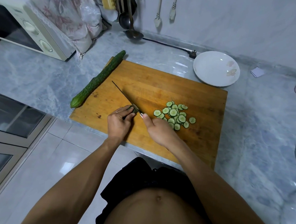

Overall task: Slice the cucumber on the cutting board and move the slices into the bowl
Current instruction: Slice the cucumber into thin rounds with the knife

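A wooden cutting board (162,81) lies on the marble counter. My left hand (118,121) pinches a short cucumber stub (133,109) near the board's front. My right hand (157,129) grips a knife (122,93) whose blade edge sits against the stub, the tip pointing away to the left. A pile of several cucumber slices (175,116) lies to the right of the knife. A whole cucumber (99,78) rests along the board's left edge. The white bowl (213,64) stands empty past the board's far right corner.
A microwave (33,30) under a floral cloth stands at the back left. Ladles (131,25) hang against the wall, and a black cable with a plug (192,53) lies near the bowl. The counter's front edge runs below the board.
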Demonstrator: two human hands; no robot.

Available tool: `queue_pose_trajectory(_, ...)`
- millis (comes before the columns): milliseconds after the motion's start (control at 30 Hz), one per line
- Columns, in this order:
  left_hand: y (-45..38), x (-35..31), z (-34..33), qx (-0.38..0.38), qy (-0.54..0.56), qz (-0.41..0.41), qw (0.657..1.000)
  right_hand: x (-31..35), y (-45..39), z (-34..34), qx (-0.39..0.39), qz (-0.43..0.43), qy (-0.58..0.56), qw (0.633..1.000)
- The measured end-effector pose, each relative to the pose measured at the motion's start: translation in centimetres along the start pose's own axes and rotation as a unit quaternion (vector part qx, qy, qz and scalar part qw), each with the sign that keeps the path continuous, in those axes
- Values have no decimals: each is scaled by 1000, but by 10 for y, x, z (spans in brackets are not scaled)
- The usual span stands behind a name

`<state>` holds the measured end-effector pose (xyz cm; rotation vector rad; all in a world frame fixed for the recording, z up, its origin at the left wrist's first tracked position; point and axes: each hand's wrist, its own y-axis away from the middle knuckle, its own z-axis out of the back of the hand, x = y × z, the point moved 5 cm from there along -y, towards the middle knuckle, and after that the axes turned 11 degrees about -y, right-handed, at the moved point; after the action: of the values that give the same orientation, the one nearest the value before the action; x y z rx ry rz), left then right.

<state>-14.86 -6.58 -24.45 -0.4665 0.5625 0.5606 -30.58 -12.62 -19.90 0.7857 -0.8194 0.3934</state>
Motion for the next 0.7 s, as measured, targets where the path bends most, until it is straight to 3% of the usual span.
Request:
queue_pose_trajectory(167,2,0,1,-7,-15,-12,1000,-2,17,13,13,-30,-23,999)
queue_pose_trajectory(533,0,3,4,23,38,51,998,4,47,8,2,-7,-19,1000)
queue_pose_trajectory(700,-1,8,2,33,36,33,998,5,46,0,-4,11,20,1000)
